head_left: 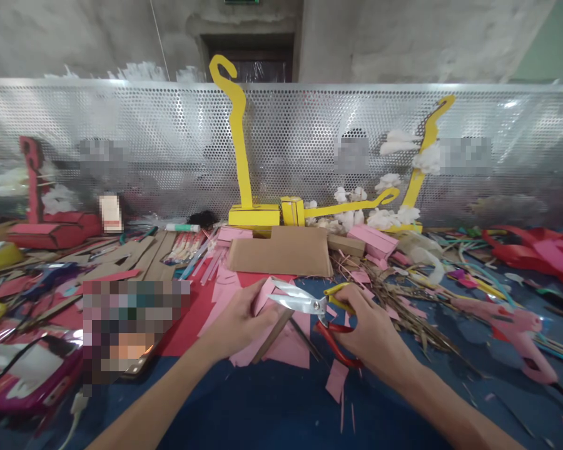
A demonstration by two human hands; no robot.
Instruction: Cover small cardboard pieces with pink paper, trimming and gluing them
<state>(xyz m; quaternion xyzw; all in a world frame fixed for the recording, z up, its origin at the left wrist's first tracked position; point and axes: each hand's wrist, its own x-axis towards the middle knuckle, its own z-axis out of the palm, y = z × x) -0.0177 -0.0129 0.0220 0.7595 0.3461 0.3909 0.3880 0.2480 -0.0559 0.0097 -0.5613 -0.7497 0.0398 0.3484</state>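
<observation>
Right hand (374, 325): curled round the scissors (318, 306), right of the frame's middle
Left hand (237, 319): pinched nearly closed on pink paper (263, 297), just left of the middle
Blades (294, 302): apart, long way pointing left at the paper
Nearer the paper: left hand
Scissors: one
Glue gun (520, 325): one, lower right
Yellow hooks (239, 144): three, upper middle to upper right

Scissors (316, 306) left of glue gun (509, 319)
</observation>
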